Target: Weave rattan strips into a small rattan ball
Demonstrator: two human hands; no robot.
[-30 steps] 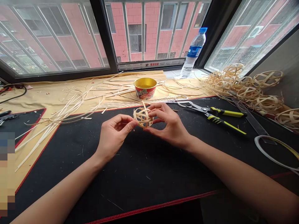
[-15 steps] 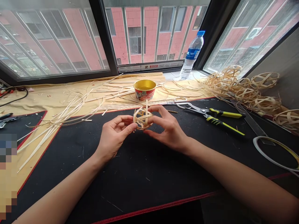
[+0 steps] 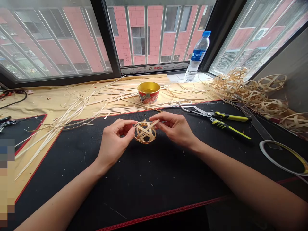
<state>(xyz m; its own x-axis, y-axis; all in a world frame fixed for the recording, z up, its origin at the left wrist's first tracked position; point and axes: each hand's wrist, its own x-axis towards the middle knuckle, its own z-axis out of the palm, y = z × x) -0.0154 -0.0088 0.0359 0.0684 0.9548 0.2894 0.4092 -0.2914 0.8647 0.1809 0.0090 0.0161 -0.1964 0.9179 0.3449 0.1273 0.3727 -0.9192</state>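
A small open-weave ball (image 3: 145,132) of pale bamboo-like strips is held just above the black mat (image 3: 144,183). My left hand (image 3: 117,138) pinches its left side between thumb and fingers. At the upper right of the ball, my right hand (image 3: 176,130) is closed, thumb against fingers, on the end of a flat strip (image 3: 155,123) that sticks out of the weave. The tips of the curled fingers on both hands are partly hidden.
Behind the ball stands a red paper bowl (image 3: 148,96), gold inside. Loose strips (image 3: 72,112) lie left. To the right are yellow-black snips (image 3: 221,120), a metal ruler (image 3: 258,126), a tape roll (image 3: 264,154) and several woven balls (image 3: 271,106). A water bottle (image 3: 196,57) is by the window.
The ball has turned and come slightly nearer and lower. The strip end that pointed up now leans right, and my right hand has moved from the ball's side onto it.
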